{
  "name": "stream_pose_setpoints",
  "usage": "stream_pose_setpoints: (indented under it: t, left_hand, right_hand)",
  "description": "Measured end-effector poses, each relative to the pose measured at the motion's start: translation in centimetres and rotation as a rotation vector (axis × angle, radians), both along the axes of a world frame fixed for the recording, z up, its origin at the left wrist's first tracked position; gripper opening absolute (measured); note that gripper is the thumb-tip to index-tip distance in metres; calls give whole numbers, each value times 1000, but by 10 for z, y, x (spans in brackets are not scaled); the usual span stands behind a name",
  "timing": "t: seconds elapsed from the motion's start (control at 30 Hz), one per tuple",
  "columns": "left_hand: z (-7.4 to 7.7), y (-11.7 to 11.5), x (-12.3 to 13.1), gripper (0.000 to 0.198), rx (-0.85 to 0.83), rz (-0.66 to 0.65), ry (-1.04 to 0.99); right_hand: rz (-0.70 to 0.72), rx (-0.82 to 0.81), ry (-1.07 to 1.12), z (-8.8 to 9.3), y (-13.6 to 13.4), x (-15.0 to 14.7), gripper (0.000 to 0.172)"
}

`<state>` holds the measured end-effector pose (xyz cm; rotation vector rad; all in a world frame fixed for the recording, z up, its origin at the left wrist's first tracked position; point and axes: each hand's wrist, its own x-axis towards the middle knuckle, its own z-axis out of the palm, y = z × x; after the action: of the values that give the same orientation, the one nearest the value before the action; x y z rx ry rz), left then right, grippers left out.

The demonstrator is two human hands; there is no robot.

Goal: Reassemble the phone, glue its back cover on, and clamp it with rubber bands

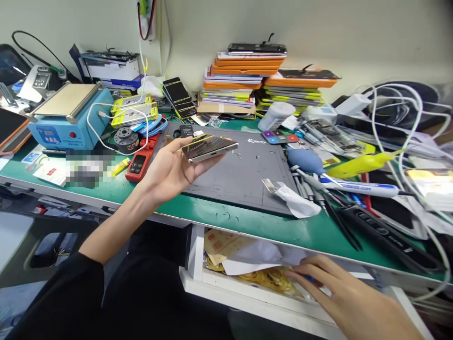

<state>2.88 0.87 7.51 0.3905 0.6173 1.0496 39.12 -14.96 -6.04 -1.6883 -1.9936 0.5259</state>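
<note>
My left hand [177, 167] holds a smartphone [208, 146] with a dark glossy face and a silver edge, above the grey work mat [240, 179]. Its fingers support the phone from below, and the thumb lies along the near side. Lower right, my right hand [339, 288] reaches into a pulled-out white drawer [247, 290], its fingers stretched and slightly apart. The fingertips are beside a bundle of yellow rubber bands [272, 279] and a sheet of white paper [251, 257]; whether they touch either is unclear. Part of the drawer's contents is hidden by that hand.
At the left stands a blue heating machine [71, 127], with a red device [139, 163] near the mat. Stacked orange and yellow boxes [233, 78] line the wall. A blue air blower [304, 160], a yellow bottle [361, 165], tools and white cables [377, 118] crowd the right.
</note>
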Motion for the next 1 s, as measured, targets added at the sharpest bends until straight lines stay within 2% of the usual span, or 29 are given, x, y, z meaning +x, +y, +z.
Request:
stream_pose_setpoints:
  t: [0.1, 0.2, 0.27, 0.33, 0.43, 0.53, 0.6, 0.63, 0.7, 0.77, 0.8, 0.9, 1.0]
  left_hand:
    - [-4, -1, 2, 50, 47, -13, -26]
    - [-8, -6, 6, 40, 92, 4, -20]
    - [-10, -9, 10, 32, 120, 39, 2]
    - [-12, -13, 14, 25, 149, 92, 32]
    - [-13, -17, 19, 18, 207, 141, 80]
    - [-13, -19, 23, 20, 249, 122, 141]
    - [-13, -20, 26, 40, 268, 106, 174]
    - [-13, -22, 27, 53, 273, 106, 184]
    - [-14, -25, 30, 77, 279, 111, 192]
    - [-16, -31, 32, 90, 288, 114, 203]
    - [-16, -34, 32, 93, 294, 118, 213]
    - [-16, -44, 34, 99, 316, 140, 243]
    - [-14, -52, 34, 99, 357, 122, 226]
  right_hand:
    - [-7, -151, 257, 25, -1, -19, 38]
    - [-221, -229, 665, 47, 4, -43, 44]
    - [-314, -276, 903, 59, 14, -58, 47]
    - [-345, -261, 1066, 69, 30, -71, 42]
    - [-295, -160, 1163, 80, 61, -85, 35]
    - [-185, -195, 1130, 87, 89, -103, 48]
    - [-96, -148, 1037, 89, 100, -119, 59]
    - [-54, -34, 943, 89, 103, -127, 63]
    - [-11, 321, 656, 88, 105, -142, 67]
    - [10, 666, 347, 88, 103, -152, 58]
    - [18, 781, 228, 88, 101, -156, 50]
    - [37, 914, 70, 88, 96, -163, 28]
    - [58, 976, 100, 89, 93, -168, 20]
